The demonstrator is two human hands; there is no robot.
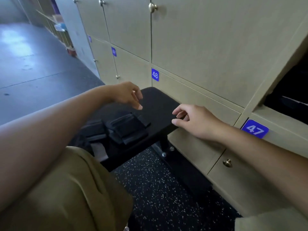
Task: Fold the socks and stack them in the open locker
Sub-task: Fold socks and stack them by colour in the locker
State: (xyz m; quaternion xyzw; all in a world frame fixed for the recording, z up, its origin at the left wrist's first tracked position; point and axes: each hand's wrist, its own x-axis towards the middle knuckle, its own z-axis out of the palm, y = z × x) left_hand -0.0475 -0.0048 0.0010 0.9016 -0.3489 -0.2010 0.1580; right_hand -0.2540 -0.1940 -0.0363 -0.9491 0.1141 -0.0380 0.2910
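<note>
Socks [128, 129]: folded, on bench [158, 100]. Left hand [126, 95], right hand [195, 121]: above bench, relaxed, grasping nothing.

bare bench top [160, 100] beyond folded socks [128, 129].

Both hands, left [127, 94] and right [194, 120], hover empty with loosely curled fingers [139, 106] above the black worktop [158, 100] near folded black socks [127, 129].
</note>
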